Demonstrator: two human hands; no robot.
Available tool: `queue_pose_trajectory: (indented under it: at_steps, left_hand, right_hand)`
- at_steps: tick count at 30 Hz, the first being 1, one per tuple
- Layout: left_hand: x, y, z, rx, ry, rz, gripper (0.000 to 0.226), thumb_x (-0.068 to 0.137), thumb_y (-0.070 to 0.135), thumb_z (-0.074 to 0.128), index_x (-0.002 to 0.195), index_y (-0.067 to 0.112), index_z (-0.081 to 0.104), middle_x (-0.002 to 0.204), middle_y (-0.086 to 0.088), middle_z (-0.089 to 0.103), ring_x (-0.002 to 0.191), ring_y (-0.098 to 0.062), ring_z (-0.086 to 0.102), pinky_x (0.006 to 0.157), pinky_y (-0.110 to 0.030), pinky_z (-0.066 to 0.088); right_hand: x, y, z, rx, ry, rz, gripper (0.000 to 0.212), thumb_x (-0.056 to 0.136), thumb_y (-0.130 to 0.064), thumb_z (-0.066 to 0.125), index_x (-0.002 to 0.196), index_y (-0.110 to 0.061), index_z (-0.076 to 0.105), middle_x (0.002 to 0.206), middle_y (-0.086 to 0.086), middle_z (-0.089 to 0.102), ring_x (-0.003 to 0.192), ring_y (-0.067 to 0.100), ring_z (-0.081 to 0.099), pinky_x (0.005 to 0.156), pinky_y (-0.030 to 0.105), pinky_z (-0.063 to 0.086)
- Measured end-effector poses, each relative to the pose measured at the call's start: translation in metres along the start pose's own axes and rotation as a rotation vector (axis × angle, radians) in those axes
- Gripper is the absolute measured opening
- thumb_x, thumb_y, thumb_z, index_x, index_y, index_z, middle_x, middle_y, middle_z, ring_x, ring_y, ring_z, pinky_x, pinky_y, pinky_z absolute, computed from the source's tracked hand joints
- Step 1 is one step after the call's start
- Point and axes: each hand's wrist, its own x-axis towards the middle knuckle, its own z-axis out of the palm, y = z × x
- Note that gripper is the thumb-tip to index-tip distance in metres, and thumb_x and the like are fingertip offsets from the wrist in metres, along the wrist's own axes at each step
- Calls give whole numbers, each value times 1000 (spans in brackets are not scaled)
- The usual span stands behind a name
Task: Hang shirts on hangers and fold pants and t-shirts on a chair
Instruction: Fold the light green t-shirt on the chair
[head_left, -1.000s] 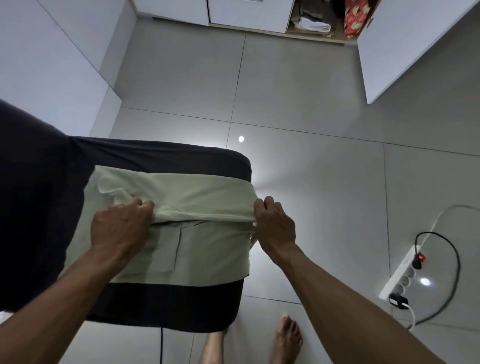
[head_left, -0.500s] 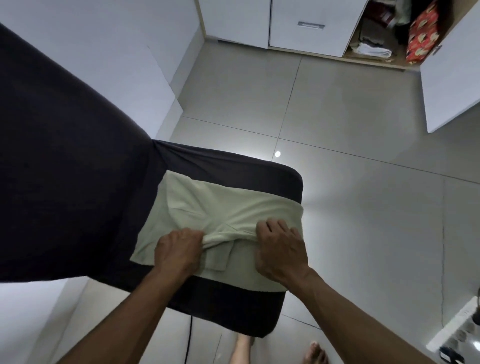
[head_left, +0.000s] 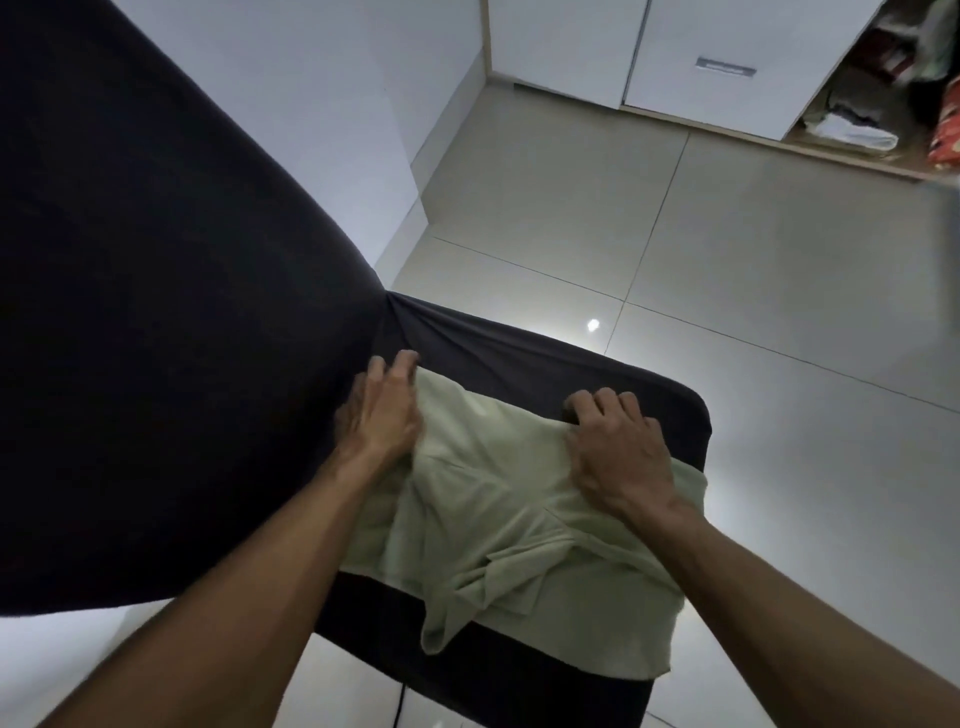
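A pale green garment (head_left: 498, 525) lies folded over on the dark-covered seat of the chair (head_left: 524, 358), its near part rumpled with a flap hanging toward the front edge. My left hand (head_left: 382, 410) rests on the garment's far left corner, next to the chair's back, with its fingers fairly straight. At the far right corner my right hand (head_left: 615, 447) sits with curled fingers over the fabric's far edge. The fingertips of both hands reach just past the cloth onto the seat.
The chair's tall dark backrest (head_left: 156, 312) fills the left of the view. Beyond the chair lies a tiled floor (head_left: 753, 260). White cabinets (head_left: 571, 47) stand at the back, and an open compartment (head_left: 872, 114) holds folded clothes.
Both hands have carried the gripped fold away from me to the far side of the seat and spread apart. The view has swung left and closer to the chair.
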Motion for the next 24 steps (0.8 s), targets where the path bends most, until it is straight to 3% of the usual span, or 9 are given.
queue_pose_trajectory:
  at_steps: [2,5,8,13,16,19,21,24]
  left_hand:
    - [22,1,-5,100,-75,75,31,100,36,43,130,34,48,121,-4,46,112,-31,53,85,-46,47]
    - [42,2,-9,212,-46,145,19,100,39,47,107,28,60,105,-1,47,103,-28,55,74,-39,42]
    - [53,2,-10,131,-5,82,16,100,34,49,99,27,64,105,0,50,103,-27,54,75,-38,41]
    - [50,13,7,181,24,57,19,94,18,48,113,21,52,118,-6,49,111,-31,50,83,-46,46]
    - [36,13,15,228,185,105,39,84,15,52,123,16,47,120,-10,49,110,-33,48,82,-47,43]
    - [18,6,21,189,291,176,37,81,13,52,118,13,53,112,-12,52,102,-34,50,80,-47,43]
    - [1,0,24,124,293,230,27,83,15,55,109,13,57,106,-11,54,98,-33,52,80,-46,44]
    - [-30,-9,29,24,207,286,13,83,20,61,95,16,58,100,-5,57,95,-28,55,82,-45,45]
  right_hand:
    - [10,1,-3,16,-49,-4,15,98,-32,50,113,-28,53,113,-5,55,109,20,45,89,38,41]
    - [16,5,-6,39,-124,0,14,101,-40,49,102,-27,55,107,-6,57,106,19,48,90,39,43]
    - [17,11,-9,151,-92,62,13,102,-37,50,97,-26,54,103,-5,56,102,19,48,84,38,46]
    - [16,8,-2,53,-9,35,4,99,-24,52,103,-23,52,105,-2,53,100,22,49,80,40,47]
    - [1,-2,-5,27,119,-80,29,78,-19,61,107,-21,57,103,0,55,94,23,51,76,40,47]
    - [-31,-20,-15,153,-74,-290,51,68,-41,53,115,-25,61,109,-4,62,102,20,52,88,40,47]
    - [-54,-32,-13,68,-264,-409,58,68,-48,55,123,-30,56,117,-8,61,112,19,48,96,38,43]
    - [-77,-46,4,-109,-332,-482,60,74,-37,67,130,-28,47,127,-4,56,122,22,43,98,41,37]
